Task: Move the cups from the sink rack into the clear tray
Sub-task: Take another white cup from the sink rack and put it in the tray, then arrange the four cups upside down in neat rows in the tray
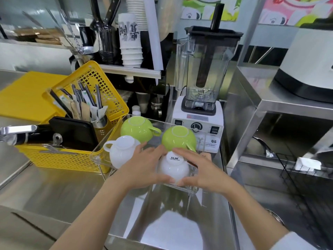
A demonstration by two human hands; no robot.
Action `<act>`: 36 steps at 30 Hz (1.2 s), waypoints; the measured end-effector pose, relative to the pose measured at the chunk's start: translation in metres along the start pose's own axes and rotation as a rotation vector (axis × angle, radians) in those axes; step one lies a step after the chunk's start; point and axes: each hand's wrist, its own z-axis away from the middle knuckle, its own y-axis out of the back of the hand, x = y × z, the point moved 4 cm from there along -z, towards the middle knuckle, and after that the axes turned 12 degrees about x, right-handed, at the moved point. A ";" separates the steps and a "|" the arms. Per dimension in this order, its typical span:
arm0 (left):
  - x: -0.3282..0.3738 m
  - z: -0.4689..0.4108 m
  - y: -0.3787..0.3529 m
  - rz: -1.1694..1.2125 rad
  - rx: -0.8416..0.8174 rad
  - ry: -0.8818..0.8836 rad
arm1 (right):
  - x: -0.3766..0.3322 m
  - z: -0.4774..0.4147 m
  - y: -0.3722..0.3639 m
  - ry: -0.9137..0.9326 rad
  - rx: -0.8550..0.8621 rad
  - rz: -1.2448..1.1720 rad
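Note:
The clear tray (98,153) rests on the steel counter and holds several upturned cups. Two green cups sit at its far side, one at the back left (137,129) and one at the back right (178,137). A white cup (120,150) stands at the near left with its handle pointing left. A second white cup (173,168), marked with a logo on its base, is at the near right. My left hand (142,166) cups its left side and my right hand (196,170) its right side, so both hands hold it in the tray.
A yellow basket (68,159) with utensils and a black pan stands left of the tray. A blender (201,83) rises just behind it. The sink with a black wire rack (295,168) lies to the right, under a steel shelf (281,103).

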 end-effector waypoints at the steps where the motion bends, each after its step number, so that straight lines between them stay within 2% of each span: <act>1: 0.000 0.000 0.001 0.002 -0.005 0.010 | -0.001 0.000 0.001 0.019 -0.008 0.012; 4: 0.001 0.000 0.004 -0.005 -0.023 0.010 | -0.003 0.000 0.006 0.023 0.027 0.025; 8: 0.000 0.001 0.012 0.017 -0.013 0.000 | -0.003 0.003 0.015 -0.004 0.178 -0.043; 15: 0.001 0.001 0.025 0.044 0.119 -0.098 | 0.005 0.021 0.026 -0.040 0.404 -0.185; 18: 0.009 -0.004 0.034 0.075 0.175 -0.110 | 0.009 0.032 0.030 -0.043 0.486 -0.175; 26: 0.024 -0.015 0.052 0.159 0.303 -0.065 | 0.020 0.039 0.050 -0.086 0.541 -0.205; 36: 0.028 -0.009 0.048 0.098 0.265 -0.038 | 0.027 0.028 0.051 0.030 0.573 -0.269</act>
